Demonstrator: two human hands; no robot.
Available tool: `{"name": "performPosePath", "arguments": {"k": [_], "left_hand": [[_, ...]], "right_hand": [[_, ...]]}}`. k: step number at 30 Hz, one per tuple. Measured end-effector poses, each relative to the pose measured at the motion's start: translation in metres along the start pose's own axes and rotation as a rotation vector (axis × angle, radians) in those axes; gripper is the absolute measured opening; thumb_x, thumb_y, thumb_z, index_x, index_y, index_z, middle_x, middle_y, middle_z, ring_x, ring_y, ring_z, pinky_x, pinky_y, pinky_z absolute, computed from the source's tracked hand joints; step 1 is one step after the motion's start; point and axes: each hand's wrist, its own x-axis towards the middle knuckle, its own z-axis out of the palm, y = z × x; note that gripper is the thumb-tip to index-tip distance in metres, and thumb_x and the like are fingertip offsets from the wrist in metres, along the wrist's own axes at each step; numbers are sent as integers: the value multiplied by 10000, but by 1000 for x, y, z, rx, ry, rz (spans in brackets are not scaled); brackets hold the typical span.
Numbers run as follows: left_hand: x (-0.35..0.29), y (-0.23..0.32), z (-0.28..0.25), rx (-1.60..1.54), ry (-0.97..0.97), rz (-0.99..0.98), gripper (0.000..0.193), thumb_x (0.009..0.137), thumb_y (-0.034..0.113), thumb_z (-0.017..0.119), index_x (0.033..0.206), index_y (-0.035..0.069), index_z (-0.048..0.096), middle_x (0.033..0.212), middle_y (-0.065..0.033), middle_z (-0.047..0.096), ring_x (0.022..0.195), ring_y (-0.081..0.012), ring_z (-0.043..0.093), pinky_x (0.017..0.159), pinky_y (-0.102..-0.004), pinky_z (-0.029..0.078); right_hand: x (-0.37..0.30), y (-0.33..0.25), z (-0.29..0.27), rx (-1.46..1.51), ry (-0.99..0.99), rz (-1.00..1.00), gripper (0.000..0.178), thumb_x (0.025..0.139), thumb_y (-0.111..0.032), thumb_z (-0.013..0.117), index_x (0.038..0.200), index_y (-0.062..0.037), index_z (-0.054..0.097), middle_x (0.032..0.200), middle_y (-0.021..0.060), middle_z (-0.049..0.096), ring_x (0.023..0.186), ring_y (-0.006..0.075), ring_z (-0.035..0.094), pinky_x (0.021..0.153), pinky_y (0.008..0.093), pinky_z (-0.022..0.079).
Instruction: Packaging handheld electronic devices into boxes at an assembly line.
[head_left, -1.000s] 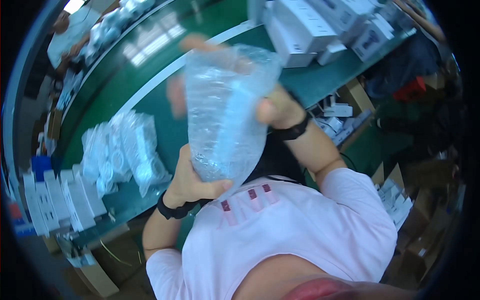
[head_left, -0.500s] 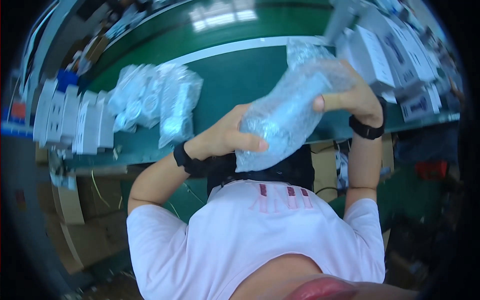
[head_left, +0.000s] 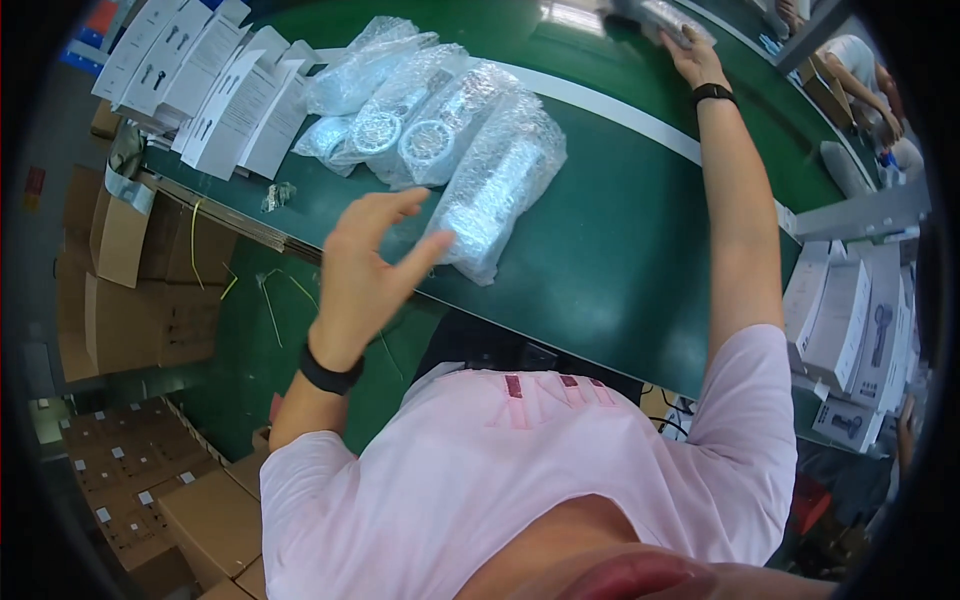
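Parcel row: this is our landmark, a row of bubble-wrapped parcels (head_left: 435, 135) lying side by side on the worktop (head_left: 610, 240); pale ring shapes show through two.
Far parcel: another wrapped parcel (head_left: 672, 18) lies beyond the row and to its right, over the green band (head_left: 465, 18).
Left hand: our left hand (head_left: 362, 268) hovers at the row's near edge, fingers (head_left: 395, 207) curved and thumb well apart, gripping nothing; we cannot tell whether the thumb touches the rightmost parcel.
Right hand: our right hand (head_left: 697, 60) is at the far parcel's end; we cannot tell how firmly its fingers close.
Handling: we judge the parcels light, the wrap soft and slippery, the contents stiffer and perhaps fragile; best taken around the thick middle, not by loose film.
Surface: smooth green, a white strip (head_left: 610, 110) just behind the row.
Room: white boxes (head_left: 235, 105) left of the row; brown cartons (head_left: 150, 320) below those; a co-worker (head_left: 850, 70) far right of the row.
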Motion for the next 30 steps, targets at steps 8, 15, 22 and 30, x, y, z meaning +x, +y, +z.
{"name": "performPosePath", "arguments": {"k": [8,15,22,30], "left_hand": [[63,-79,-90,451,414,130,497,771,305,788,1138,4,642,1081,-177,651,1005,-347,602,891,-406,469],[143,-199,-172,600,198,-87,744,745,536,748,1229,-13,618,1170,-225,624,1102,-413,562,974,-459,439],[197,-203,-121,1020,206,-288,829,703,678,675,1140,-26,664,1261,-271,557,1166,-476,500,968,-568,410],[180,-188,-126,584,510,134,653,823,428,706,1248,-43,551,1194,-264,602,1181,-408,524,994,-467,430]], "right_hand": [[-66,11,36,-983,-204,-47,522,861,-316,695,1241,22,580,1209,100,618,1165,230,546,977,378,419],[-233,41,118,-1610,-688,340,448,883,-474,642,1026,-52,687,841,15,625,717,98,582,606,238,448],[-265,76,66,-1083,-726,257,361,954,-306,601,1169,-17,623,1052,21,637,982,100,550,908,261,414],[-301,3,-19,-702,-261,-122,387,1005,-306,510,1285,-44,559,1248,58,581,1161,167,526,1017,347,391]]}}
